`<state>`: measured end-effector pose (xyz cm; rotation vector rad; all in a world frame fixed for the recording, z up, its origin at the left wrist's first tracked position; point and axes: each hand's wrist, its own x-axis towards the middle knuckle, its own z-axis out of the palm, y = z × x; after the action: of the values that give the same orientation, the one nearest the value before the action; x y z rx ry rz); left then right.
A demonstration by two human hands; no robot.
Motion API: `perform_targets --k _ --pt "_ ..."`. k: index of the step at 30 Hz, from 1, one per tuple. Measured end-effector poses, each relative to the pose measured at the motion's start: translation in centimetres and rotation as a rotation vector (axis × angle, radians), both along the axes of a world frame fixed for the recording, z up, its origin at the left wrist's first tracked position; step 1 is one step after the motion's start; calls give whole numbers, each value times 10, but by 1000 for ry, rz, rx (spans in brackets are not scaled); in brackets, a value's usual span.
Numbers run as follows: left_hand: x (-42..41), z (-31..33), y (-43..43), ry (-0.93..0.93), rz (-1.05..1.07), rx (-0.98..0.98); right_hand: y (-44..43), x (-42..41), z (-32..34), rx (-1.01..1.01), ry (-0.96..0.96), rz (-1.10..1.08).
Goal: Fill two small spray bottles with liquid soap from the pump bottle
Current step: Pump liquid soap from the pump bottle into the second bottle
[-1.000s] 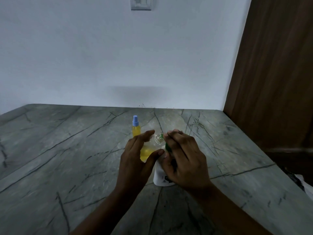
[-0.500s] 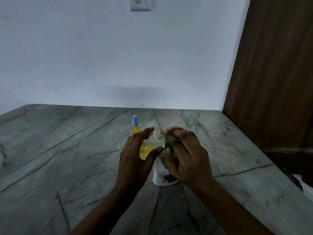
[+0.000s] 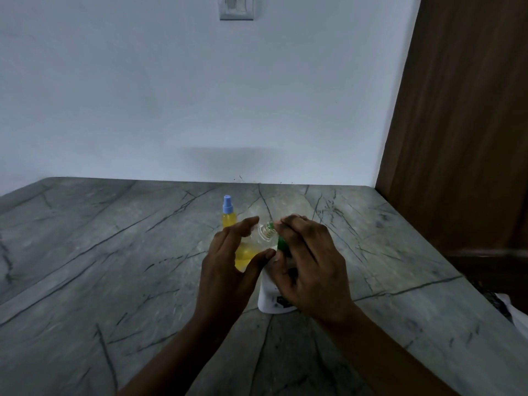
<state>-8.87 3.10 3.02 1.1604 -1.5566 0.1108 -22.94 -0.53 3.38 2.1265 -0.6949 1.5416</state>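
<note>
Open spray bottle (image 3: 251, 251), part-filled: worktop (image 3: 114, 252) centre, tilted in left hand (image 3: 228, 270) with curled grip, neck at pump bottle (image 3: 267, 294) nozzle to catch soap; right hand (image 3: 310, 270) grip closed over pump head (image 3: 281, 244). Capped spray bottle (image 3: 229, 217): upright behind, filled.

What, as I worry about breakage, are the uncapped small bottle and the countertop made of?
Uncapped small bottle: likely clear plastic, possibly glass; yellow liquid shows through, neck threads visible. Countertop: grey stone or stone-look slab, low sheen, dark branching veins.
</note>
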Motion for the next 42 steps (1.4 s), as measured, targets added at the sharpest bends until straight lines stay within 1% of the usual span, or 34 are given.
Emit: perform_targets --k 11,19,27,37,42 --pt "2 -5 -1 -17 9 19 -3 0 -10 -38 11 7" --pt "-2 3 2 19 10 24 2 -5 13 -67 42 -4" --pt "-4 7 3 31 13 19 0 -7 13 -86 57 -14" --pt "-3 5 3 27 9 46 1 -1 7 -14 -2 -14" --pt "0 0 0 22 6 54 -1 1 0 -14 -13 -2"
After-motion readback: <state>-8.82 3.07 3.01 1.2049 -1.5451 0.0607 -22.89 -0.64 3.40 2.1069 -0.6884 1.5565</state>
